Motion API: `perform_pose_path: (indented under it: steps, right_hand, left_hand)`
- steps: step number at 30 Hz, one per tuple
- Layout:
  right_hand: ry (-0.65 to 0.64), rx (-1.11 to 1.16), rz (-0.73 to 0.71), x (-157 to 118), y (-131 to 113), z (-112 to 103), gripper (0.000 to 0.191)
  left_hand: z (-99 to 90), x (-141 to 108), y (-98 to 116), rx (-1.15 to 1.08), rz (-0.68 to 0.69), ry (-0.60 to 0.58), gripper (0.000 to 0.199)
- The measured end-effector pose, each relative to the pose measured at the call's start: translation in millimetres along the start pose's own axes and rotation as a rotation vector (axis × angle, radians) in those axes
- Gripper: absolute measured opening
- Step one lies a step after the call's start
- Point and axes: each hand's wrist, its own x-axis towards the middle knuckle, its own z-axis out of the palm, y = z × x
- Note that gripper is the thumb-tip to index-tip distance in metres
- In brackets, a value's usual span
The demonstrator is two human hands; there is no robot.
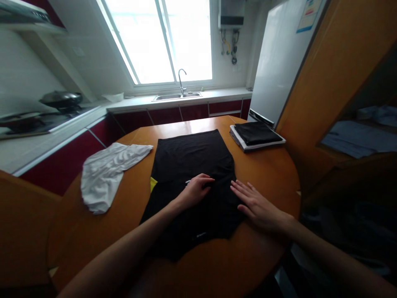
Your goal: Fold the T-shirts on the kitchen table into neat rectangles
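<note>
A: State layout, largest item 1st.

B: 1 wooden table point(268, 176), rounded rim. On it, approx. centre: 1 blk garment point(192, 155), spread flat, running near to far. To its left: 1 white garment point(104, 176), loosely laid, w/ creases. Far right: 1 folded stack point(257, 134), blk on top, lighter layers below.

A: Hand pos.?

B: 2 hands, both at blk garment. Left hand point(196, 190) over mid-section: fingers bent, close together, thumb apart from fingertips; no cloth visibly pinched. Pressure: can't tell. Right hand point(252, 205) at right edge: fingers extended, slightly apart, tips over cloth; nothing clamped.

A: Small ref. marks?

B: 1 yellow patch point(153, 184) at left edge; 1 white print point(201, 235) by near edge, too small to read.

A: Handling specs, est.?

B: Judged light, soft, limp; won't hold shape if lifted. Surface looks smooth, so poss. slippery on a glossy tabletop. Not fragile; main risk = creasing or skewing if pulled at 1 pt. only.

A: Grip pts.?

B: Rec. edges & corners. Far edge is straight: suits 1 hand per corner. Side hold: right edge, or left edge adj. to yellow patch. Pinch thumb vs. fingers, cloth taut between hands. Avoid mid-section grab; it'd bunch fabric.
</note>
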Motion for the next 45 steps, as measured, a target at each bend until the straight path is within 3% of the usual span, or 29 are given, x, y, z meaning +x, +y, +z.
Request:
perform_pose_path:
  steps: [2, 5, 9, 13, 16, 21, 27, 31, 37, 42, 45]
  right_hand:
    - [-0.086, -0.051, -0.026, -13, -2, 3, 0.067]
    - [-0.057, -0.069, -0.026, -15, 3, -6, 0.067]
    - [0.100, -0.072, 0.012, -9, 12, -20, 0.060]
    - [0.196, -0.059, 0.010, -6, 16, -11, 0.055]
    - [0.248, -0.023, -0.011, -3, 19, 4, 0.052]
    - [0.185, -0.043, -0.051, 1, 21, 23, 0.052]
    - [0.142, -0.138, -0.025, -11, 24, 37, 0.053]
    - [0.198, -0.030, 0.049, -12, 25, 26, 0.051]
    - [0.336, 0.074, 0.125, -5, 26, -1, 0.047]
    - [0.231, 0.059, 0.100, -11, 31, 8, 0.048]
    - [0.284, 0.086, 0.150, -14, 33, 8, 0.045]
  left_hand:
    - [-2.5, 2, 0, -0.014, 0.006, -0.026, 0.033]
    - [-20.1, 5, 2, -0.007, 0.010, -0.062, 0.038]
    - [-79.2, 1, 0, 0.058, -0.016, 0.056, 0.047]
    - [-143.9, -29, -14, 0.046, -0.129, 0.159, 0.049]
    - [-164.7, -62, -32, 0.024, -0.235, 0.273, 0.044]
    - [-157.0, -101, -78, 0.005, -0.304, 0.467, 0.035]
    - [-157.3, -116, -121, -0.041, -0.399, 0.655, 0.031]
    - [-160.1, -116, -124, -0.023, -0.398, 0.650, 0.030]
    - [-147.6, -112, -115, 0.082, -0.332, 0.547, 0.038]
    - [-140.7, -109, -109, 0.113, -0.293, 0.437, 0.042]
    - [-140.0, -109, -110, 0.105, -0.297, 0.433, 0.044]
